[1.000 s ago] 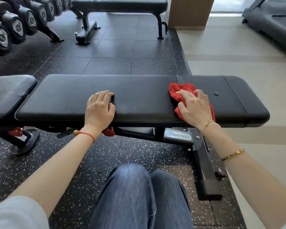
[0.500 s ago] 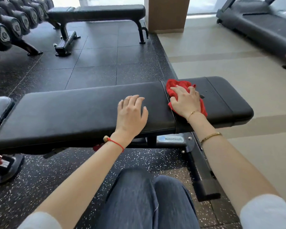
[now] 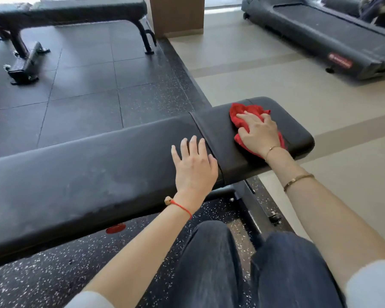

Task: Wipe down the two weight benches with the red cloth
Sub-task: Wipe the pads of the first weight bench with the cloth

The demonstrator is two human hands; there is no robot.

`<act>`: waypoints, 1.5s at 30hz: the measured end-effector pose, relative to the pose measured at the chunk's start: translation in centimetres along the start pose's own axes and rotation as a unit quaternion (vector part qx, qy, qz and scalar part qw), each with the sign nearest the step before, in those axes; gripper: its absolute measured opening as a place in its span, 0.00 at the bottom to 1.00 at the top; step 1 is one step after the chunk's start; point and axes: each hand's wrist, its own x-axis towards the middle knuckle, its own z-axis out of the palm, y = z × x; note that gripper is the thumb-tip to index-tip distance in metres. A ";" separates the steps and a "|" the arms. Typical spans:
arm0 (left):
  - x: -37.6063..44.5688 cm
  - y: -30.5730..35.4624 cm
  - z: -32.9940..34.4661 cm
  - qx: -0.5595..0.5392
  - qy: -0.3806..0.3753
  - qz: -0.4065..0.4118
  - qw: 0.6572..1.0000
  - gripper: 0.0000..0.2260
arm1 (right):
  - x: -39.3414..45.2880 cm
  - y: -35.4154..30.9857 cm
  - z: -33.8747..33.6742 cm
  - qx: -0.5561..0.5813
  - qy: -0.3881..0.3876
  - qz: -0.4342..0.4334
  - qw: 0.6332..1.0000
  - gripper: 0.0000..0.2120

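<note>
I am pressing my right hand point(image 3: 259, 132), fingers spread flat, onto the crumpled red cloth point(image 3: 238, 117), which is lying on the near bench point(image 3: 87, 165), on its short, smooth, black padded end section. My left hand point(image 3: 195, 165) is resting flat, fingers straight, beside the seam. The second bench point(image 3: 76, 10) is standing well beyond on rubber tiles, with a treadmill point(image 3: 320, 34) to the right.
</note>
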 end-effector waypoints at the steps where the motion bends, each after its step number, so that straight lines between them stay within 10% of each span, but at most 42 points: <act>1: 0.0 0.1 0.0 0.003 0.003 -0.001 1.000 0.24 | 0.7 -0.6 0.1 -0.004 -0.012 0.000 1.000 0.24; 11: 0.2 0.5 0.1 0.037 0.001 -0.011 0.999 0.24 | -4.9 -0.5 0.2 0.018 -0.012 -0.229 0.973 0.25; 19: 0.0 0.8 0.3 0.030 0.039 -0.029 0.998 0.23 | 3.5 4.0 -0.9 -0.005 -0.019 -0.121 0.992 0.24; 29: -0.2 1.5 -0.1 0.011 0.065 -0.048 0.997 0.21 | -0.8 2.0 0.1 0.013 -0.068 -0.363 0.929 0.25; 40: -0.2 1.1 -0.5 0.008 0.077 -0.051 0.996 0.19 | 7.7 2.8 0.3 0.002 -0.058 -0.245 0.968 0.24; 45: -0.2 1.1 -0.3 0.008 0.084 -0.050 0.995 0.20 | 5.0 -0.2 1.0 0.021 -0.074 -0.333 0.940 0.24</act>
